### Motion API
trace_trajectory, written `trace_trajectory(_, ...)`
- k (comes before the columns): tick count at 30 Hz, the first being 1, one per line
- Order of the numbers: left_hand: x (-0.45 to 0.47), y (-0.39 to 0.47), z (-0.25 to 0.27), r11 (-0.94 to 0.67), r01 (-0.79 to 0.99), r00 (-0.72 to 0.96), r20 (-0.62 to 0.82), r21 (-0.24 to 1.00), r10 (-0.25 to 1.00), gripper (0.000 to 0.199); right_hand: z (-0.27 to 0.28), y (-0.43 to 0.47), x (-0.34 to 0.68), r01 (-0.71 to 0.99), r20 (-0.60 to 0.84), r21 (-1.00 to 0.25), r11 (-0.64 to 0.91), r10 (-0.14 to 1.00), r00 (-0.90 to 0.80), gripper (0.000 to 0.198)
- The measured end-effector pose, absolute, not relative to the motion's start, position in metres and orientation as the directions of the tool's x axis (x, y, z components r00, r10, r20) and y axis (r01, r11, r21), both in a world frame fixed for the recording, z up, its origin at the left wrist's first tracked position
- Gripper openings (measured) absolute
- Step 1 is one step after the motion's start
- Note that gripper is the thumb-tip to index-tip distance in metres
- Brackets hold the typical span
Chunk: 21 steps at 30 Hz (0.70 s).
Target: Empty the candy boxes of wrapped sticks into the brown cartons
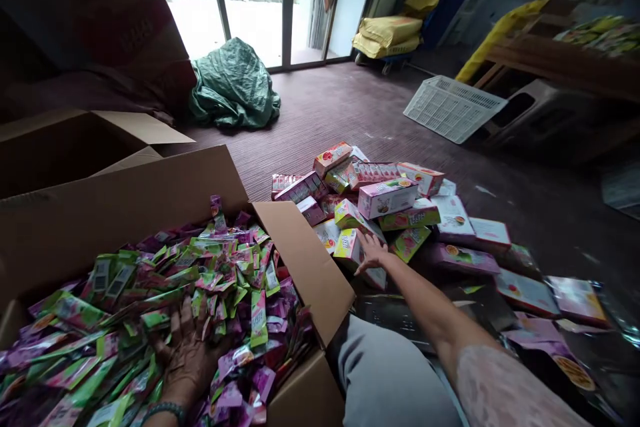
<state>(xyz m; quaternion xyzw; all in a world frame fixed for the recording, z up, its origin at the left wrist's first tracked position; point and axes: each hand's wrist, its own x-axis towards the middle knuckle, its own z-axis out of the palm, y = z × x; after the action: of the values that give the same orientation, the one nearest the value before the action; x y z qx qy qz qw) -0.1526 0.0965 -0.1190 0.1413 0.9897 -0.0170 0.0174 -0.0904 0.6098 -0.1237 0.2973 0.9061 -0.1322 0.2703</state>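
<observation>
Left hand (pixel 187 347) lies spread and released on sachets (pixel 220 280) in the carton (pixel 310 267), lower left; right hand (pixel 371 253) touches a green-pink box (pixel 345 245) near frame centre, whether grasping it I cannot tell.

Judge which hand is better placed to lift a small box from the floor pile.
Right, most likely: the right hand is at a small box in that pile. The left hand lies among sachets inside the open carton, whose flap lies between it and the pile.

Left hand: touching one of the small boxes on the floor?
No, the left hand rests on loose sachets in the open carton.
</observation>
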Motion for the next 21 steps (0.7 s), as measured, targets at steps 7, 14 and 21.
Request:
trace_trajectory(7, -0.153, 0.098, -0.106, 0.954, 0.295, -0.955, -0.027, -0.048, 0.294, 0.066, -0.144, 0.597, -0.078, 0.683, -0.31, -0.318, 0.657, 0.609, -0.73, 0.128)
trace_trajectory(14, -0.153, 0.107, -0.081, 0.97, 0.244, -0.964, -0.118, -0.022, 0.24, 0.075, -0.006, 0.6, -0.072, 0.351, -0.091, -0.874, 0.337, 0.595, -0.799, 0.129)
trace_trajectory(21, -0.197, 0.086, -0.007, 0.864, 0.132, -0.854, -0.387, 0.485, 0.347, 0.089, 0.16, 0.513, -0.072, -0.126, 0.235, -0.96, 0.252, 0.468, -0.852, 0.101)
